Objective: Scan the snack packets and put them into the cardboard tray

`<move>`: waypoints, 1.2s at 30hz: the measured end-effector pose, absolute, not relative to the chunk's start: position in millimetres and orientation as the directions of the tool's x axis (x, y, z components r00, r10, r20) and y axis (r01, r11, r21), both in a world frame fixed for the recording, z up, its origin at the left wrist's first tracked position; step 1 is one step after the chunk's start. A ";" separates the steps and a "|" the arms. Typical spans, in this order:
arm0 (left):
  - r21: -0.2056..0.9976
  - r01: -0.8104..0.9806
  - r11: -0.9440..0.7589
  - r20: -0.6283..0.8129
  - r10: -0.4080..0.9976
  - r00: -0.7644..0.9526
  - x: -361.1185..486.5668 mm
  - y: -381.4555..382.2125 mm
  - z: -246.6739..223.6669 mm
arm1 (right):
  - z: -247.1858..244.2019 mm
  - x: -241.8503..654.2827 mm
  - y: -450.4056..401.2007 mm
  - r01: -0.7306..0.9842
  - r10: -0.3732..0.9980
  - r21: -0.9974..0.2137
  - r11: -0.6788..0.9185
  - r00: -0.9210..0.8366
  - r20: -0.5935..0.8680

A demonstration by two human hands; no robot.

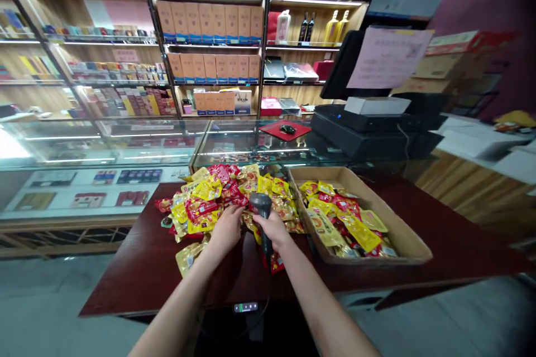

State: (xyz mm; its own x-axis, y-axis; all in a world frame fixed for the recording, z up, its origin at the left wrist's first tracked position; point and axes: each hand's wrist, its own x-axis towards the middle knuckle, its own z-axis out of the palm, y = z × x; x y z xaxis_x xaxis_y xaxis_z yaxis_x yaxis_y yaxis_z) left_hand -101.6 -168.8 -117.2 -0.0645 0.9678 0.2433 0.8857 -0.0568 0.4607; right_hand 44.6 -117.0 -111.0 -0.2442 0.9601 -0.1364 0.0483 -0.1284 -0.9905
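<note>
Your forearms [325, 295] reach in from the bottom edge over the dark red worktop [121, 279]. Your right hand [277, 231] has its fingers wrapped around the handle of a black scanner [261, 203], its head tipped up beside the heap of snack packets [203, 206]. A thin cable [268, 295] hangs from the handle. Your left hand [227, 228] is at the near side of the heap, just left of the scanner; you can't tell from this view whether its fingers grip a packet. Red, yellow and gold wrappers make up the heap. Right of it, an open carton [404, 223] holds more packets [355, 228]. Behind the heap, a mouse [287, 129] sits on a red mat [272, 129] on the glass case [104, 145].
</note>
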 end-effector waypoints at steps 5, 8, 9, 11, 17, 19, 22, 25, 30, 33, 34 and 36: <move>0.416 0.904 -0.097 0.211 0.978 0.008 -87.2 -168.8 -135.3 | -116.7 46.4 -124.3 -0.024 0.961 -0.988 -0.155 -0.236 -0.145; 0.398 0.914 -0.075 0.228 0.973 -0.019 -86.9 -170.6 -136.8 | -120.7 50.4 -124.0 -0.026 0.966 -0.988 -0.152 -0.217 -0.143; 0.390 0.918 -0.070 0.225 0.974 -0.022 -87.3 -171.6 -136.4 | -122.8 51.8 -123.1 -0.039 0.967 -0.988 -0.152 -0.211 -0.141; 0.376 0.925 -0.057 0.210 0.977 -0.025 -88.1 -174.0 -133.5 | -126.6 54.7 -120.6 -0.074 0.967 -0.984 -0.160 -0.210 -0.141; 0.449 0.892 0.058 0.267 0.944 -0.196 -98.5 -177.9 -98.2 | -119.2 60.3 -111.9 -0.133 0.975 -0.986 -0.096 -0.211 -0.066; 0.550 0.828 0.105 0.254 0.924 -0.286 -106.7 -176.7 -82.9 | -110.8 60.3 -112.1 -0.149 0.975 -0.986 -0.080 -0.216 -0.047; 0.662 0.743 0.101 0.244 0.908 -0.341 -118.2 -173.4 -69.7 | -99.2 59.4 -116.7 -0.174 0.969 -0.979 -0.110 -0.236 -0.068; 0.741 0.668 0.064 0.217 0.919 -0.329 -123.1 -171.0 -68.2 | -95.2 59.2 -122.3 -0.142 0.976 -0.986 -0.092 -0.208 -0.061; 0.853 0.522 0.007 0.073 0.988 -0.134 -123.2 -170.4 -63.9 | -102.3 61.6 -125.6 -0.058 0.988 -0.997 -0.048 -0.152 -0.038; 0.893 0.449 0.035 -0.062 0.997 0.047 -125.8 -167.1 -56.8 | -104.5 63.2 -127.3 -0.090 0.985 -0.994 -0.057 -0.169 -0.042; 0.905 0.423 0.057 -0.098 0.992 0.076 -126.5 -164.8 -55.2 | -104.3 63.6 -128.2 -0.089 0.984 -0.994 -0.069 -0.172 -0.053; 0.928 0.359 0.095 -0.128 0.989 0.069 -126.4 -158.7 -54.7 | -103.3 64.1 -130.3 -0.081 0.983 -0.992 -0.095 -0.162 -0.081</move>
